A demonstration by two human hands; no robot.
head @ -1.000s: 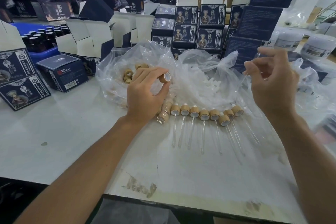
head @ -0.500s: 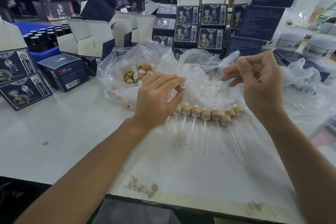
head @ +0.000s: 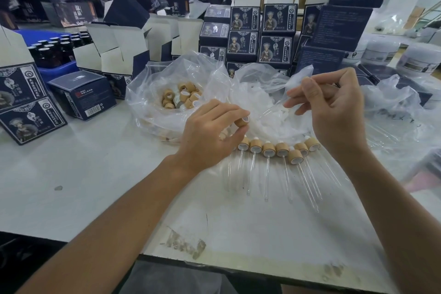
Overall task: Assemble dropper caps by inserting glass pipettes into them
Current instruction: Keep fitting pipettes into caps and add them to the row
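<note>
The left hand [head: 210,131] pinches a small round wood-toned cap [head: 242,122], its white opening facing right. The right hand [head: 334,112] pinches a thin clear glass tube [head: 274,108], angled toward that cap. Finished droppers [head: 274,150] lie in a row on the white table [head: 95,186], beside a crinkled clear bag of caps [head: 152,112].

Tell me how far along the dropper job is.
Done: a row of droppers lies on the table. In hand: left hand pinches a cap, right hand holds a pipette toward it. Left: loose caps wait in the bag.
</note>
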